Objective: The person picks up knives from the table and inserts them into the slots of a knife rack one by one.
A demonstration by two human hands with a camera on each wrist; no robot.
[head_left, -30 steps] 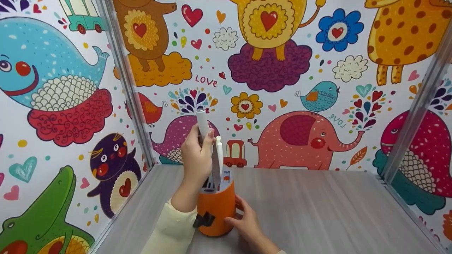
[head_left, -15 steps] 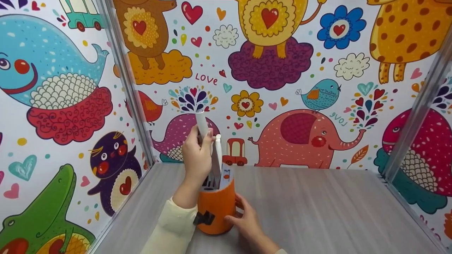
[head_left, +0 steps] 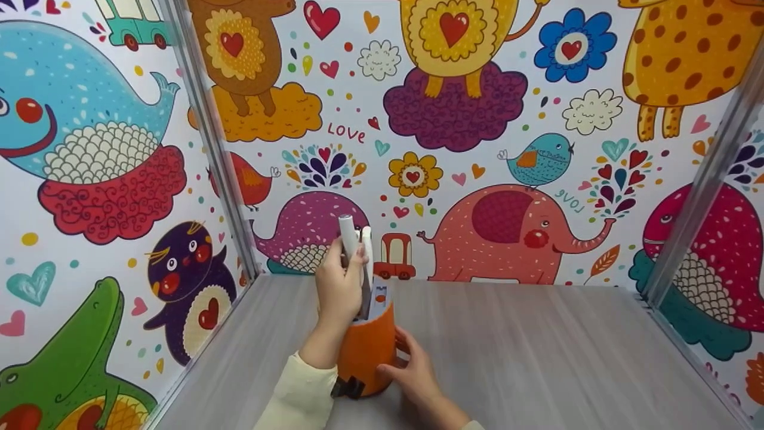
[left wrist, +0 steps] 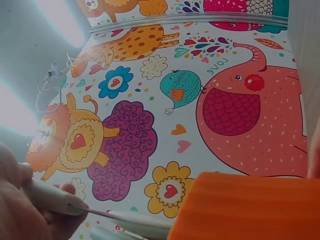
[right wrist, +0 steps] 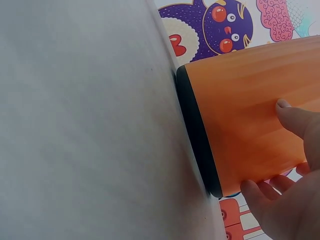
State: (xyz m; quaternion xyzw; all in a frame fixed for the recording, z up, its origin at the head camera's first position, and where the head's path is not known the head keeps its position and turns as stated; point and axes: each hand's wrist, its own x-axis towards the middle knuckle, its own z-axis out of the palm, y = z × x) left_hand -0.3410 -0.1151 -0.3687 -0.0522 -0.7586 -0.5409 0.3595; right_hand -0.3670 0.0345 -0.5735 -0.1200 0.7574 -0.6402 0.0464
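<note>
An orange knife block (head_left: pixel 367 352) with a slanted top stands upright on the table. My left hand (head_left: pixel 339 289) grips the white handle of a knife (head_left: pixel 348 232) above its top opening. In the left wrist view a thin strip of the knife's blade (left wrist: pixel 107 215) runs from the handle toward the block; its tip is hidden. Beside it, another white handle (head_left: pixel 367 242) rises from the block. My right hand (head_left: pixel 418 367) holds the block's lower right side, thumb in front, fingers round the back. The right wrist view shows the block's dark base (right wrist: pixel 197 132) on the table.
The grey wood-grain table (head_left: pixel 537 352) extends to the right of the block. Printed cartoon panels (head_left: pixel 477 119) enclose it at the back and sides, with metal corner posts (head_left: pixel 209 137). A black camera mount (head_left: pixel 349 387) sits by the left sleeve.
My left hand has moved down and slightly right, lowering the knife toward the block. Its handle now stands only a little above the other one. The right hand keeps its hold on the block.
</note>
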